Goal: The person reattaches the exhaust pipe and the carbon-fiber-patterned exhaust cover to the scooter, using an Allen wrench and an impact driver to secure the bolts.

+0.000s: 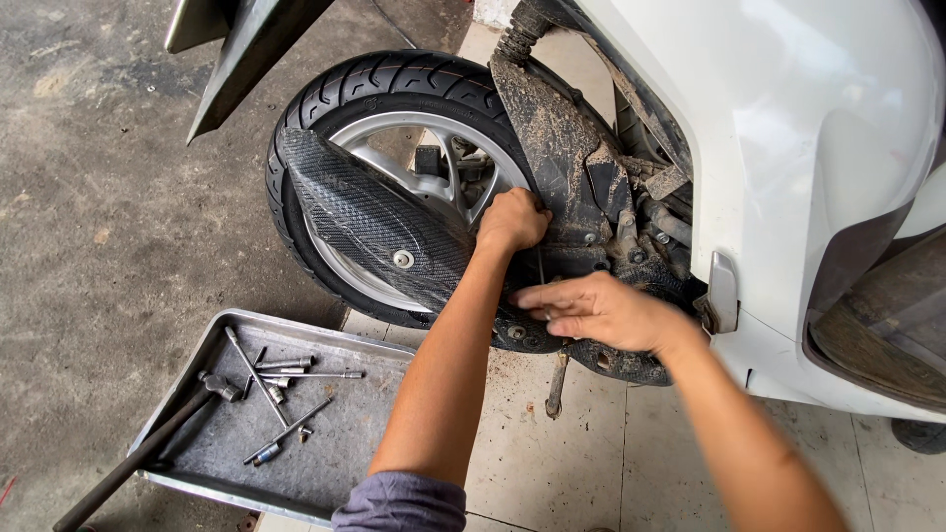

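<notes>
Gripping: left hand (510, 221) closed on the muddy engine cover (562, 148), beside the rear wheel (394, 108)
Right hand (601, 310): fingers extended, just below, touching the cover

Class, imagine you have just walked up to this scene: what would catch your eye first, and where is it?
First, the two hands at the middle: the left hand pressed against the muddy engine casing, the right hand just below it. Behind them, the scooter's rear wheel with a dark exhaust cover across it. At lower left, a metal tray holding long tools.
</notes>
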